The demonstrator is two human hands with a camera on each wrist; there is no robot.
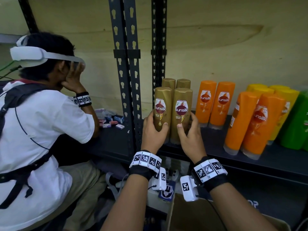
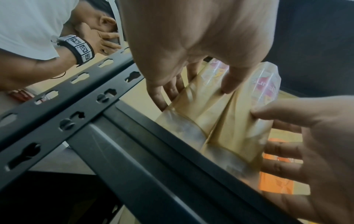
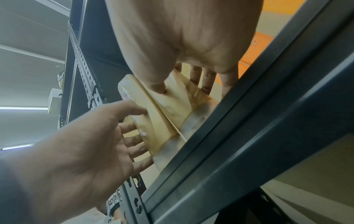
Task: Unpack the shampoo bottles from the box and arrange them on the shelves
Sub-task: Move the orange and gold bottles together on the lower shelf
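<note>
Two gold Sunsilk shampoo bottles stand cap-down side by side at the front of the dark shelf. My left hand grips the left gold bottle, thumb on its front and fingers round its side. My right hand grips the right gold bottle the same way. Two more gold bottles stand right behind them. In the left wrist view my left hand wraps the left gold bottle. In the right wrist view my right hand holds the right gold bottle above the shelf lip.
Upright orange bottles stand right of the gold ones, then leaning orange bottles, yellow bottles and a green one. A black slotted upright borders the left. Another person sits at left. An open cardboard box lies below.
</note>
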